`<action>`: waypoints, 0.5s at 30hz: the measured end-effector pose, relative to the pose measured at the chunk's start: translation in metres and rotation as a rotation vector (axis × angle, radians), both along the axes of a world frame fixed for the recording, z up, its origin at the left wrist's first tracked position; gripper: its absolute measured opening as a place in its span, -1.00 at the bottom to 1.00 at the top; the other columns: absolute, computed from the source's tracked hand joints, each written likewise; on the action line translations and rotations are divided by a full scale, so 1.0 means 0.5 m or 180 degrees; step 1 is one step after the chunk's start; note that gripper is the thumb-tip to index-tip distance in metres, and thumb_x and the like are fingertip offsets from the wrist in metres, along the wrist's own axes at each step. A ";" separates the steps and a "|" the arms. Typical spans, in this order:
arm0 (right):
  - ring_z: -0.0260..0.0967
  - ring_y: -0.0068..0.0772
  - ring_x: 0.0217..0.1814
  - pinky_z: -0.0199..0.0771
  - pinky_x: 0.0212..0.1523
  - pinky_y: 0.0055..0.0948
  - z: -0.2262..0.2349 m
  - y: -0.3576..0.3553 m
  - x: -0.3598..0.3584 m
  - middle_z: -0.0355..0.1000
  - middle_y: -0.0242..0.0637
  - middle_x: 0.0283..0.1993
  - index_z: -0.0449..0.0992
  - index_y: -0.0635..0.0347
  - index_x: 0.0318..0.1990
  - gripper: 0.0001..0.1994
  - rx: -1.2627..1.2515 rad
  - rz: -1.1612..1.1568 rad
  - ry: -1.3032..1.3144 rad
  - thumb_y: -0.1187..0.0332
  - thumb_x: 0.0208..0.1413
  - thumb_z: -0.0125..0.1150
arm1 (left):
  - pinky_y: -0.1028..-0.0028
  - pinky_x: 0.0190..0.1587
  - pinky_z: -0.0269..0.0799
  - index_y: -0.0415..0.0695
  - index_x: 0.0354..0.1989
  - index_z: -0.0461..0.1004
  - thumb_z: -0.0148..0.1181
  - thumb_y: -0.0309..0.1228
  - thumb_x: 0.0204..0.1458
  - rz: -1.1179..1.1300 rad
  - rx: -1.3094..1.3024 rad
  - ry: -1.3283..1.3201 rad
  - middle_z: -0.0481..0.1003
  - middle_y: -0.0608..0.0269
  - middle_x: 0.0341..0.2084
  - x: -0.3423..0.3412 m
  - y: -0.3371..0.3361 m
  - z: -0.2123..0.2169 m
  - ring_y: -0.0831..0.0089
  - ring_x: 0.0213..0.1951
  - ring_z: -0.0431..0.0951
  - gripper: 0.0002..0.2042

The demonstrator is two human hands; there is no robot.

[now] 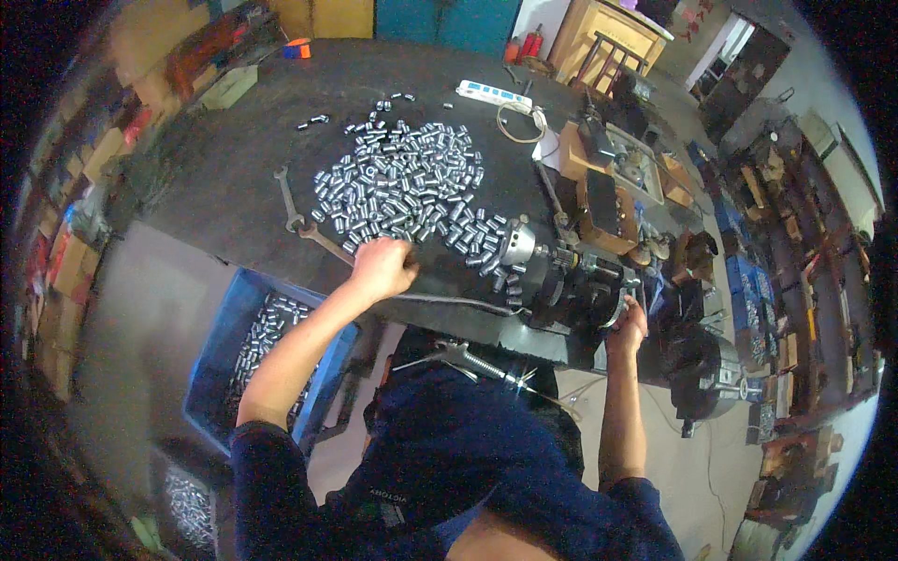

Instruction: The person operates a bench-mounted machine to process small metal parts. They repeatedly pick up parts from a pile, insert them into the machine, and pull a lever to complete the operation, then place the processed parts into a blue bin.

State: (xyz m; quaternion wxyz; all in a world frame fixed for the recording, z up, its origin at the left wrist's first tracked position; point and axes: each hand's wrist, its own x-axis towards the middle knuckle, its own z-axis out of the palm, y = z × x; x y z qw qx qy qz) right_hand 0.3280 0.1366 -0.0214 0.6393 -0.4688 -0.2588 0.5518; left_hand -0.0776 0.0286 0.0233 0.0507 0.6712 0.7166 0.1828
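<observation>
One left hand (382, 268) rests fingers curled together at the near edge of a heap of small metal cylinders (402, 178), too many to count, spread on a dark bench (215, 178). What it holds is hidden. One right hand (629, 327) grips a lever on a small lathe (561, 271); its fingers are hard to make out. One wrench (304, 224) lies just left. One blue bin (224, 346) of more cylinders sits below, partly covered by the forearm.

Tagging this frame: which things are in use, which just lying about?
In use: left hand on the pile of small metal cylinders; right hand at the dark bench machine.

Lying about: spanner, power strip, coiled cord, blue crate of cylinders.
</observation>
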 end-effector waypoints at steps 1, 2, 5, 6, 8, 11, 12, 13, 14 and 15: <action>-0.13 -0.70 -0.82 -0.17 -0.81 -0.67 0.010 -0.005 -0.010 0.01 -0.56 -0.79 0.39 0.20 -0.44 -0.87 -0.0022 0.0018 0.0067 0.37 -0.03 -0.07 | 0.32 -0.48 0.37 -0.21 -0.66 0.40 0.19 -0.32 -0.32 -0.0145 0.0253 -0.0746 0.41 0.07 -0.72 0.008 0.005 0.005 0.25 -0.57 0.47 -0.80; -0.12 -0.70 -0.82 -0.16 -0.81 -0.67 0.018 -0.008 -0.014 0.01 -0.55 -0.79 0.39 0.21 -0.44 -0.87 -0.0046 0.0037 0.0133 0.37 -0.03 -0.07 | 0.49 -0.52 0.36 -0.24 -0.55 0.39 0.19 -0.43 -0.26 -0.0429 0.0033 -0.1715 0.40 0.21 -0.71 0.012 0.015 0.015 0.46 -0.60 0.46 -0.85; -0.09 -0.69 -0.81 -0.12 -0.79 -0.68 0.006 -0.012 -0.005 0.03 -0.54 -0.79 0.39 0.20 -0.46 -0.87 0.0180 0.0067 -0.0009 0.35 -0.04 -0.05 | 0.61 -0.52 0.34 -0.28 -0.33 0.32 0.10 -0.54 -0.13 -0.0945 -0.0033 -0.3924 0.40 0.27 -0.59 0.072 0.026 0.095 0.57 -0.57 0.43 -0.82; -0.09 -0.69 -0.80 -0.11 -0.78 -0.68 0.012 -0.015 -0.009 0.03 -0.54 -0.78 0.39 0.20 -0.46 -0.87 0.0178 0.0026 -0.0100 0.35 -0.04 -0.04 | 0.62 -0.50 0.35 -0.29 -0.26 0.30 0.07 -0.56 -0.10 -0.1176 0.0092 -0.4067 0.42 0.24 -0.54 0.085 0.032 0.105 0.56 -0.55 0.44 -0.79; -0.09 -0.69 -0.80 -0.10 -0.79 -0.70 0.006 -0.006 -0.005 0.06 -0.55 -0.76 0.38 0.19 -0.45 -0.88 0.0104 0.0082 -0.0002 0.34 -0.05 -0.01 | 0.59 -0.35 0.40 -0.31 -0.22 0.33 0.09 -0.56 -0.11 -0.1500 0.0431 -0.4275 0.44 0.24 -0.51 0.112 0.054 0.099 0.54 -0.43 0.46 -0.76; -0.08 -0.70 -0.79 -0.10 -0.79 -0.71 -0.002 -0.005 0.010 0.07 -0.55 -0.74 0.38 0.20 -0.43 -0.88 0.0151 0.0145 0.0116 0.36 -0.05 -0.01 | 0.58 -0.33 0.41 -0.34 -0.28 0.39 0.09 -0.58 -0.11 -0.1276 0.0388 -0.4259 0.45 0.20 -0.48 0.122 0.068 0.089 0.52 -0.42 0.48 -0.81; -0.08 -0.71 -0.78 -0.10 -0.78 -0.71 -0.001 -0.009 0.007 0.07 -0.55 -0.74 0.37 0.20 -0.43 -0.88 0.0192 0.0203 0.0160 0.36 -0.05 -0.01 | 0.57 -0.33 0.42 -0.34 -0.30 0.40 0.09 -0.58 -0.12 -0.1222 0.0379 -0.4239 0.46 0.19 -0.47 0.120 0.069 0.083 0.52 -0.42 0.48 -0.82; -0.08 -0.71 -0.78 -0.09 -0.78 -0.71 0.001 -0.013 0.005 0.06 -0.55 -0.74 0.37 0.21 -0.44 -0.89 0.0232 0.0257 0.0203 0.37 -0.04 -0.02 | 0.57 -0.33 0.42 -0.34 -0.32 0.41 0.10 -0.58 -0.12 -0.1172 0.0367 -0.4221 0.46 0.18 -0.47 0.118 0.070 0.080 0.51 -0.42 0.48 -0.84; -0.07 -0.72 -0.77 -0.09 -0.78 -0.72 0.004 -0.016 0.001 0.06 -0.55 -0.73 0.36 0.22 -0.44 -0.89 0.0273 0.0308 0.0245 0.37 -0.04 -0.03 | 0.57 -0.33 0.42 -0.35 -0.33 0.41 0.10 -0.59 -0.12 -0.1202 0.0320 -0.4145 0.46 0.18 -0.47 0.115 0.073 0.080 0.51 -0.43 0.48 -0.84; -0.04 -0.71 -0.74 -0.07 -0.76 -0.70 0.024 -0.027 -0.019 0.07 -0.55 -0.72 0.36 0.23 -0.44 -0.89 0.0209 0.0036 0.0044 0.37 -0.04 -0.01 | 0.56 -0.34 0.42 -0.35 -0.34 0.42 0.10 -0.59 -0.13 -0.1239 0.0265 -0.4070 0.47 0.17 -0.47 0.112 0.074 0.089 0.50 -0.43 0.49 -0.85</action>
